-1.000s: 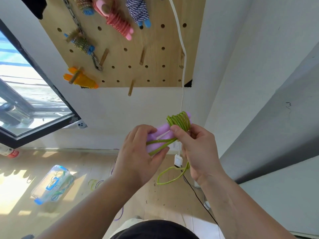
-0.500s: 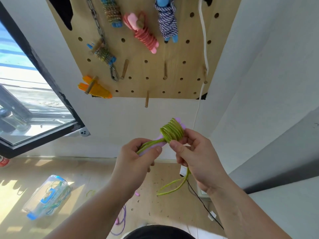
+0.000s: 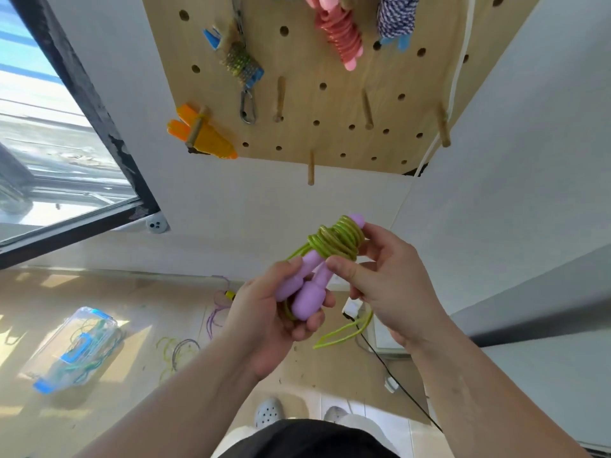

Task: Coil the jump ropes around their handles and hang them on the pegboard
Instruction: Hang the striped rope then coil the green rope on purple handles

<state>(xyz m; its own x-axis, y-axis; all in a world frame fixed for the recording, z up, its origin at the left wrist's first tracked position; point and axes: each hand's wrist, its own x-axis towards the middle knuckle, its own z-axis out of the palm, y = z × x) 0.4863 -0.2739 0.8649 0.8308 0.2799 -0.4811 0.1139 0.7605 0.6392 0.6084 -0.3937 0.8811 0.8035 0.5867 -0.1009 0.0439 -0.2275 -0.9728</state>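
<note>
Four bundles already hang on the pegboard [image 3: 330, 133]: an orange one [image 3: 205, 137], a green-and-blue one [image 3: 243, 66], a pink one [image 3: 339, 31] and a blue-and-white one [image 3: 395, 14]. I am on a fifth. The two purple handles [image 3: 305, 292] lie side by side in my left grip [image 3: 264, 315], whose fingers curl round their bulb ends. The green rope [image 3: 337, 241] is wound in a thick coil round their far ends. My right grip [image 3: 393, 289] pinches that coil, thumb on the near side and fingers behind it.

I judge this rope nearly coiled but not finished. A loose loop [image 3: 344, 332] of it hangs below my hands and needs winding or tucking in. After that the bundle must go on a peg. Several are bare, among them the bottom peg [image 3: 310, 168] and another [image 3: 280, 99] higher up. More rope lies on the floor [image 3: 39, 292], some strands loose [image 3: 178, 350], some inside a clear box [image 3: 76, 348], so the task as a whole looks well short of done.

Against a second ago, the handles have swung round. Then they lay nearly level, mostly hidden under my left fingers. Now they tilt with their bulb ends toward me and show plainly. The coil looks about as thick as it was and the hanging loop about as long. The pegboard sits lower and larger in view, so I have lifted my head toward it.
</note>
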